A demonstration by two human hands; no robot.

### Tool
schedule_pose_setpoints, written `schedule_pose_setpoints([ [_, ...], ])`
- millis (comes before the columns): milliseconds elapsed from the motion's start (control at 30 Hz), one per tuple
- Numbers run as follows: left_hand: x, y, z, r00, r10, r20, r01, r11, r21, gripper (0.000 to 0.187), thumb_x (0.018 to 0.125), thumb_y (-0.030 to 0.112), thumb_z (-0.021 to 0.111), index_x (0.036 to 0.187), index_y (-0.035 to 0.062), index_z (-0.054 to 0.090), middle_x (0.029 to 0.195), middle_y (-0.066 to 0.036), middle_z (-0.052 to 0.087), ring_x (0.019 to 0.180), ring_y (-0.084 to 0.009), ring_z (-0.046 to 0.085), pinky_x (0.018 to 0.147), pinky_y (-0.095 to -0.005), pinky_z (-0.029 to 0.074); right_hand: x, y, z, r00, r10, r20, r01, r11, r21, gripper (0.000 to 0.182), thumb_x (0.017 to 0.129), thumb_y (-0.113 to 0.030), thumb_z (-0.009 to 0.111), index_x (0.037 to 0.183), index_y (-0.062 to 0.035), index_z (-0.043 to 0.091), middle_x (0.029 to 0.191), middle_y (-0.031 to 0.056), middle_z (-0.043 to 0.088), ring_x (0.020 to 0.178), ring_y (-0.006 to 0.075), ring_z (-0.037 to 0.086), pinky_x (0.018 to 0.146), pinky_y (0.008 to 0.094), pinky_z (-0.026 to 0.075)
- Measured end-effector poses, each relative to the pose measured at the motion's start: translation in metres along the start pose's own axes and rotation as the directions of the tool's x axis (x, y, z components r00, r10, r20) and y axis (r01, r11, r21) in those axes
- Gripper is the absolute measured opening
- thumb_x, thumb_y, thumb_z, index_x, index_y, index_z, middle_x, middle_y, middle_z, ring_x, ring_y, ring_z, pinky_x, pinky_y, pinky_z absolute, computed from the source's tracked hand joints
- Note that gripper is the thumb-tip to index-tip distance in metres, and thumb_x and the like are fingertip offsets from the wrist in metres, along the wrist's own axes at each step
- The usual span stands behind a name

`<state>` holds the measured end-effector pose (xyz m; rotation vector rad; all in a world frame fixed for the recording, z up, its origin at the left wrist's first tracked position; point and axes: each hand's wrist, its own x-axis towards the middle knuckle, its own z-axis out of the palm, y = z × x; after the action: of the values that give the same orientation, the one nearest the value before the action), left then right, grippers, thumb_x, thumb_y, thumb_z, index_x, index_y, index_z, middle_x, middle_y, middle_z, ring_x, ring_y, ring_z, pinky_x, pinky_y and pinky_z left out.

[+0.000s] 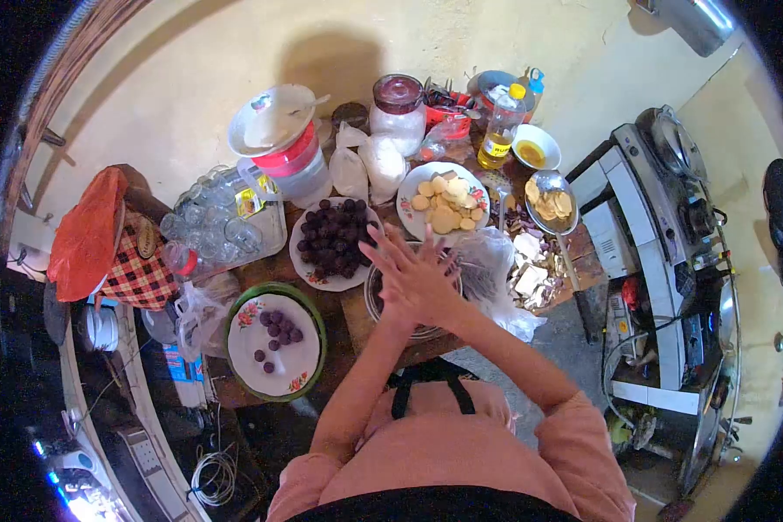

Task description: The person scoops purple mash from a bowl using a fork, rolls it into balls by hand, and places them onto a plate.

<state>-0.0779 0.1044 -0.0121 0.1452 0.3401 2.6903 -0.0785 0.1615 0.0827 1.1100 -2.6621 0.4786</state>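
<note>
My left hand [395, 308] and my right hand [413, 275] are pressed palm to palm, crossing each other, with fingers stretched out and spread. Anything between the palms is hidden. Directly beneath them is a round bowl [372, 300], its contents mostly covered by my hands. Just left of my fingertips, dark round balls [331, 235] are heaped on a white plate [309, 271]. Nearer to me on the left, several smaller dark balls [280, 328] lie on a floral white plate [270, 383] set on a green-rimmed basin [318, 348].
Behind my hands stands a plate of round biscuits [448, 204]. An oil bottle [498, 139], a bowl of yellow liquid [531, 150] and a large strainer spoon [552, 204] sit at the right. Wrappers and scraps [531, 265] lie near a plastic bag [491, 278]. Glass jars [217, 217] fill a left tray.
</note>
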Motion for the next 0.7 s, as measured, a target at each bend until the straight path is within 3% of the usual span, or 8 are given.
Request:
schedule_pose_setpoints([
  [100, -0.004, 0.007, 0.030, 0.998, -0.058, 0.040, 0.066, 0.968, -0.244, 0.072, 0.082, 0.061, 0.029, 0.137, 0.0152, 0.021, 0.140, -0.009, 0.024, 0.126, -0.0347, 0.026, 0.102, -0.0530, 0.019, 0.000, 0.025, 0.026, 0.922, 0.375, -0.100, -0.375, 0.927, 0.016, 0.066, 0.083, -0.031, 0.043, 0.140, -0.0128, 0.015, 0.145, 0.0103, 0.014, 0.133, 0.0291, 0.012, 0.101, 0.0589, 0.007],
  [167, 0.004, -0.019, 0.009, 0.910, 0.033, 0.412, 0.170, 0.879, -0.446, 0.072, 0.084, 0.059, 0.024, 0.137, 0.0108, 0.020, 0.143, -0.012, 0.016, 0.130, -0.0381, 0.017, 0.105, -0.0537, 0.011, 0.005, 0.013, 0.030, 0.962, 0.265, -0.064, -0.256, 0.958, 0.128, 0.067, 0.082, -0.031, 0.044, 0.140, -0.0125, 0.014, 0.145, 0.0106, 0.013, 0.134, 0.0295, 0.011, 0.101, 0.0595, 0.008],
  [200, 0.005, -0.020, -0.004, 0.954, 0.038, 0.298, 0.073, 0.933, -0.351, 0.074, 0.082, 0.063, 0.025, 0.137, 0.0134, 0.021, 0.141, -0.011, 0.021, 0.128, -0.0367, 0.021, 0.103, -0.0537, 0.015, 0.006, 0.007, 0.031, 0.977, 0.209, -0.052, -0.196, 0.963, 0.186, 0.068, 0.082, -0.031, 0.044, 0.140, -0.0124, 0.013, 0.145, 0.0107, 0.012, 0.134, 0.0297, 0.011, 0.101, 0.0599, 0.009],
  [300, 0.002, -0.005, -0.010, 1.000, -0.018, -0.022, 0.015, 0.991, -0.134, 0.079, 0.078, 0.070, 0.025, 0.137, 0.0187, 0.023, 0.138, -0.008, 0.029, 0.126, -0.0335, 0.028, 0.101, -0.0536, 0.022, -0.018, 0.019, 0.084, 0.962, 0.089, -0.260, -0.207, 0.856, -0.473, 0.067, 0.081, -0.033, 0.044, 0.139, -0.0141, 0.017, 0.145, 0.0116, 0.010, 0.133, 0.0320, 0.009, 0.100, 0.0610, 0.011],
  [400, 0.001, 0.009, 0.019, 0.971, -0.215, -0.109, 0.183, 0.952, -0.246, 0.077, 0.079, 0.069, 0.023, 0.138, 0.0189, 0.021, 0.141, -0.008, 0.024, 0.129, -0.0332, 0.021, 0.102, -0.0541, 0.018, 0.001, 0.040, 0.035, 0.948, 0.303, -0.096, -0.301, 0.953, 0.038, 0.062, 0.082, -0.037, 0.041, 0.139, -0.0192, 0.021, 0.146, 0.0115, 0.009, 0.133, 0.0328, 0.011, 0.099, 0.0627, 0.012],
  [467, 0.011, -0.011, -0.014, 0.990, -0.144, 0.002, 0.140, 0.953, -0.269, 0.074, 0.081, 0.066, 0.022, 0.138, 0.0191, 0.021, 0.142, -0.008, 0.021, 0.130, -0.0333, 0.017, 0.103, -0.0544, 0.014, 0.004, 0.003, 0.019, 0.873, 0.419, 0.249, -0.419, 0.906, -0.052, 0.060, 0.083, -0.040, 0.039, 0.138, -0.0228, 0.023, 0.145, 0.0118, 0.009, 0.132, 0.0335, 0.013, 0.099, 0.0633, 0.009],
  [600, 0.009, 0.007, -0.015, 0.992, 0.113, 0.063, -0.108, 0.991, -0.078, 0.075, 0.080, 0.068, 0.024, 0.137, 0.0202, 0.023, 0.143, -0.006, 0.020, 0.129, -0.0291, 0.022, 0.102, -0.0525, 0.020, -0.015, 0.025, 0.027, 0.999, 0.016, -0.052, -0.018, 0.999, -0.038, 0.062, 0.082, -0.046, 0.038, 0.138, -0.0264, 0.022, 0.146, 0.0087, 0.010, 0.132, 0.0326, 0.014, 0.100, 0.0630, 0.005],
  [700, 0.005, 0.013, 0.026, 0.983, 0.167, 0.071, -0.150, 0.969, -0.195, 0.073, 0.081, 0.065, 0.026, 0.137, 0.0190, 0.023, 0.142, -0.005, 0.024, 0.128, -0.0294, 0.025, 0.102, -0.0509, 0.021, 0.001, 0.008, 0.026, 0.976, 0.207, -0.068, -0.217, 0.943, -0.253, 0.066, 0.082, -0.052, 0.034, 0.139, -0.0248, 0.018, 0.146, 0.0048, 0.012, 0.133, 0.0309, 0.012, 0.100, 0.0625, 0.002],
])
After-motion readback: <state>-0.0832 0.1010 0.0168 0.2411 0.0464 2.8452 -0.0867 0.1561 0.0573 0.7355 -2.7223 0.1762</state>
